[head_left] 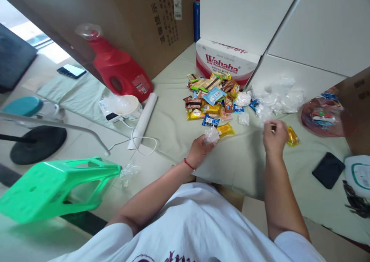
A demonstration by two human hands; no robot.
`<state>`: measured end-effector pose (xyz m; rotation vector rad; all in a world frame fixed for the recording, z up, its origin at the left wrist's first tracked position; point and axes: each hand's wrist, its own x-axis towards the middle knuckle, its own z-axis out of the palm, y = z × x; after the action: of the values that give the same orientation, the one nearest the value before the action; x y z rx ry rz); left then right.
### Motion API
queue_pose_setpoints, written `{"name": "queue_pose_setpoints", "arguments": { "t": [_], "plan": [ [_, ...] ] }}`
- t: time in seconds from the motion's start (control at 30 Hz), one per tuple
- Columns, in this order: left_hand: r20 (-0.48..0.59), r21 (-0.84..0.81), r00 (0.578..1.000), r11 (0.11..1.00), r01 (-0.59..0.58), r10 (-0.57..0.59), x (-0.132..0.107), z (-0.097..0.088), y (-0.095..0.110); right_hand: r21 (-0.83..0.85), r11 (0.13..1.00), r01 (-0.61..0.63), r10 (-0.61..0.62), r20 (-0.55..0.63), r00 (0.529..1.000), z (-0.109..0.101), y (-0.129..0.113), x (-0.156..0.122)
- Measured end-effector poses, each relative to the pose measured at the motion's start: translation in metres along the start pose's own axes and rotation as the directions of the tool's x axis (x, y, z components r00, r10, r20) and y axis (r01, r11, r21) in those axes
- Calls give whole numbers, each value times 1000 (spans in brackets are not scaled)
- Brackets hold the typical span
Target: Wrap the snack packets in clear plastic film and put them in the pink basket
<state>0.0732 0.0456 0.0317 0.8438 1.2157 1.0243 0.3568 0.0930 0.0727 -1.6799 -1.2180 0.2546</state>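
Observation:
My left hand [199, 150], with a red cord at its wrist, is closed around a crumpled clear plastic bag [211, 135]. Just beyond it lie a yellow-wrapped snack [225, 130] and a dark blue packet [210, 121]. A heap of small wrapped snacks [214, 96] spreads farther back. On the right, my right hand [274, 136] is pinched closed at the near end of a clear plastic bag [263, 113], slightly blurred. That bag meets a pile of crumpled clear bags [285, 96]. Another yellow packet [293, 136] lies right of this hand.
A Wahaha carton [227, 63] stands behind the snacks. Left are a red jug [121, 71], a white roll [143, 119] and a paper-lined cup [131, 106]. Right are a pinkish round container [320, 117] and a black pouch [328, 170]. A green stool [58, 185] lies on the floor.

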Motion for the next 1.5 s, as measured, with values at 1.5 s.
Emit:
{"name": "queue_pose_setpoints", "arguments": {
  "t": [1.5],
  "plan": [
    [105,149,987,980,-134,119,-37,-48,-11,328,702,-633,282,688,669,63,-67,-145]
  ]
}}
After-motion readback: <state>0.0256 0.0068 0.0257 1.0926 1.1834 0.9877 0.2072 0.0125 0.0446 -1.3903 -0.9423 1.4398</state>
